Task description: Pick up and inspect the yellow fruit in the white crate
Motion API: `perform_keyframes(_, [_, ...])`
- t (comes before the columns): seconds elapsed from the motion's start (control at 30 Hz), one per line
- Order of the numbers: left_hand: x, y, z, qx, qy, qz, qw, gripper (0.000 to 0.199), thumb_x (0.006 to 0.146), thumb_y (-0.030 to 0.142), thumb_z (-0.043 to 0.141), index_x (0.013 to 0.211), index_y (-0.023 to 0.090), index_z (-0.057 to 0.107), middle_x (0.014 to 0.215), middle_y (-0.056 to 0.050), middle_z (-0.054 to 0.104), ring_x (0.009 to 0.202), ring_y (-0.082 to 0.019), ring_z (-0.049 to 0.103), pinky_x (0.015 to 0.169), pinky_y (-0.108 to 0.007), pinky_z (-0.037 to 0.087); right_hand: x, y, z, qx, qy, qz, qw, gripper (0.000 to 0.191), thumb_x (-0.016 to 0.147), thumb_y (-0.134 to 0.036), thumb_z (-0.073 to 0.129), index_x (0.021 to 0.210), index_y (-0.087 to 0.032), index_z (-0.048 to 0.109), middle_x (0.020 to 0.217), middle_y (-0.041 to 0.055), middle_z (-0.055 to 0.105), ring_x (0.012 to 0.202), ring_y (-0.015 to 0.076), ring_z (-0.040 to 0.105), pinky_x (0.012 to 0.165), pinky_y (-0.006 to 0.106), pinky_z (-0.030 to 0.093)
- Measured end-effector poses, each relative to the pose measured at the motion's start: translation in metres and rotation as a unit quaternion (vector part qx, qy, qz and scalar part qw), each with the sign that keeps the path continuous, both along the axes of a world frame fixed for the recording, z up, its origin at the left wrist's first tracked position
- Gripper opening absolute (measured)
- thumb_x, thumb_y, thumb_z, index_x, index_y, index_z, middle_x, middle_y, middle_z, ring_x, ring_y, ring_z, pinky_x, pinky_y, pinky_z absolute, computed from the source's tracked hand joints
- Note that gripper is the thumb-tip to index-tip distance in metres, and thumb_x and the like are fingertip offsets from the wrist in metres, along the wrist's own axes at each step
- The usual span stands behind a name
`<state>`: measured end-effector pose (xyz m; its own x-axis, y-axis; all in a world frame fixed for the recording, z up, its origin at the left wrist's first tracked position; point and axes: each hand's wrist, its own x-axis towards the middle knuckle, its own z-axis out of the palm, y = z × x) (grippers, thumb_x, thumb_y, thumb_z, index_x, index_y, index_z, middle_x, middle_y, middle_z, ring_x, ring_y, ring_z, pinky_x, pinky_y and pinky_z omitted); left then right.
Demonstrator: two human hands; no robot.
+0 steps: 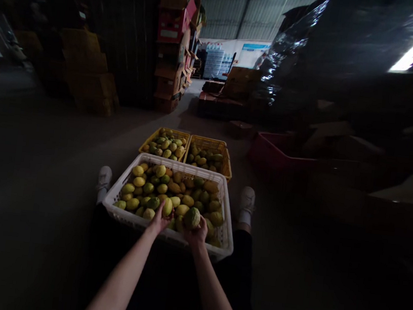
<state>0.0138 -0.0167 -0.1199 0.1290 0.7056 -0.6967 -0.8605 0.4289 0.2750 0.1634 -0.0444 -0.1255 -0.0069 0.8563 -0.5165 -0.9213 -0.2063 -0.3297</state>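
A white plastic crate (227,217) stands between my outstretched legs, filled with yellow and green lemon-like fruit (139,181). My left hand (160,221) is closed around a smooth yellow lemon-like fruit (167,207), just over the crate's near side. Beside it, my right hand (199,234) holds a larger green fruit (192,218) with a bumpy skin. The two held fruits are close together but apart. Behind the white crate, a left yellow crate (141,148) and a right yellow crate (229,165) hold more of the same kind of fruit.
A tall stack of cardboard boxes (169,53) rises ahead. Brown cartons (89,74) stand at the left. A red crate (281,151) lies to the right, near a big plastic-wrapped pile (315,53). Far back, a person (260,60) is partly visible. The surroundings are dim.
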Motion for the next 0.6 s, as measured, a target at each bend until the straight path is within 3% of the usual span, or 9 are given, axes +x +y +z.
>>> perform_keyframes(0.13, [-0.001,-0.002,-0.001,0.011,0.002,-0.007,1.000,0.031,0.097,0.033,0.061,0.116,0.010,0.065,0.073,-0.006,0.066,0.053,-0.014,0.061,0.045,-0.021,0.051,-0.004,0.001,-0.001,-0.029,0.016,-0.010,0.999,0.008,0.085,-0.027,0.064,0.081,-0.022,0.069,0.069,0.0001,0.076,0.064,0.0192,0.072,0.076,0.042,0.063])
perform_keyframes(0.37, [-0.006,-0.003,0.000,0.026,-0.018,-0.034,0.999,0.040,0.100,0.031,0.047,0.131,0.010,0.059,0.091,-0.014,0.072,0.071,-0.021,0.070,0.057,-0.030,0.059,-0.011,0.006,-0.008,-0.048,0.029,-0.010,0.998,0.018,0.090,-0.037,0.064,0.082,-0.022,0.068,0.072,0.0025,0.074,0.074,0.0222,0.073,0.080,0.044,0.062])
perform_keyframes(0.6, [-0.005,-0.002,0.003,0.024,-0.015,-0.040,0.999,0.038,0.099,0.033,0.054,0.129,0.011,0.061,0.092,-0.012,0.071,0.070,-0.020,0.070,0.060,-0.029,0.059,-0.011,0.004,-0.007,-0.013,0.025,0.006,1.000,0.024,0.085,-0.044,0.070,0.083,-0.020,0.066,0.074,0.0050,0.073,0.085,0.0261,0.074,0.079,0.047,0.062])
